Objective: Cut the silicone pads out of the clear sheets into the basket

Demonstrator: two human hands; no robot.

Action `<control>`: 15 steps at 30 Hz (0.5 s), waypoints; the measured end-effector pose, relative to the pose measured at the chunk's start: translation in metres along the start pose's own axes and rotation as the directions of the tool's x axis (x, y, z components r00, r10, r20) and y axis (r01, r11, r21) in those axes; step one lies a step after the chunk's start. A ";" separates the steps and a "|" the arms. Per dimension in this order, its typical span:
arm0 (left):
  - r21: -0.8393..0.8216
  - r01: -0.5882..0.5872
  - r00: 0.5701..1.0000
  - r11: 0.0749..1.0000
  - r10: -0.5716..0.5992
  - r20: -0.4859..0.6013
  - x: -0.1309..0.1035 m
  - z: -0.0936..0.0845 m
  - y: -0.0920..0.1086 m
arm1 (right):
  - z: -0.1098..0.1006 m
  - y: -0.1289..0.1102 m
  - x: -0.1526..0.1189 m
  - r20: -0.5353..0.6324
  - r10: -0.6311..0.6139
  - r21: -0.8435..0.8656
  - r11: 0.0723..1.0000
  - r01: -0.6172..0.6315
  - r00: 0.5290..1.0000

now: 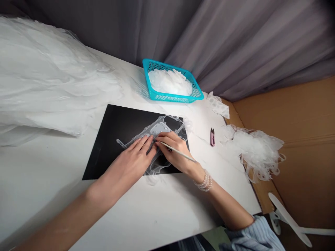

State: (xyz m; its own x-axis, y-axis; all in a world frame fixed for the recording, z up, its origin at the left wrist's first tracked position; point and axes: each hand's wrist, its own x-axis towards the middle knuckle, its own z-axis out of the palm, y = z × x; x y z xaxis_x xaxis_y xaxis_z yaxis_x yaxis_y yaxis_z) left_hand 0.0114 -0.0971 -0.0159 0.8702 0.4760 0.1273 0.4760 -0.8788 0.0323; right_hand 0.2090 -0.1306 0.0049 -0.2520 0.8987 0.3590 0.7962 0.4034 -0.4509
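Note:
A piece of sheer white fabric [142,135] with cut-out openings and a pale patterned patch [159,129] lies on a black sheet [104,139]. My left hand [134,157] rests flat on the fabric, fingers stretched out and holding nothing. Just to its right, my right hand [175,150] pinches a slim, pale, pen-like tool [180,152]. Its tip points down at the fabric close to my left fingertips and is hidden by my fingers. The two hands nearly touch.
A turquoise basket [172,98] of white fabric pieces stands behind the sheet. Heaped sheer white fabric [52,80] covers the left. Thread snips [212,137] lie to the right, near a pile of white scraps [259,153] at the table's edge beside cardboard [295,139].

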 end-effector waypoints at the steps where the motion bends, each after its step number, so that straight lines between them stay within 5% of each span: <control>1: -0.002 -0.004 1.000 1.000 0.004 -0.004 -0.001 -0.001 0.000 | -0.001 -0.001 0.000 0.042 -0.021 -0.024 0.999 0.022 0.999; 4: -0.002 -0.005 1.000 1.000 0.005 -0.023 -0.002 0.000 0.001 | 0.001 -0.009 -0.001 0.163 -0.064 -0.160 0.983 0.090 0.985; 9: -0.039 0.006 0.998 0.999 -0.009 -0.056 -0.002 0.006 -0.001 | 0.008 -0.016 -0.003 0.205 -0.107 -0.382 0.907 0.180 0.973; 15: -0.064 0.009 0.999 0.998 -0.011 -0.040 -0.002 0.007 -0.003 | 0.006 -0.004 -0.003 0.118 -0.092 -0.175 0.978 0.112 0.989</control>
State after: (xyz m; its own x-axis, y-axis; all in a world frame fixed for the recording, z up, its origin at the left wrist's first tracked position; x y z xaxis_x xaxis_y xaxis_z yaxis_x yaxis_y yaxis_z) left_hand 0.0091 -0.0952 -0.0232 0.8588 0.4843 0.1668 0.4746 -0.8749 0.0968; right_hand 0.2035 -0.1338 0.0002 -0.3871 0.8717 0.3005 0.8468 0.4651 -0.2583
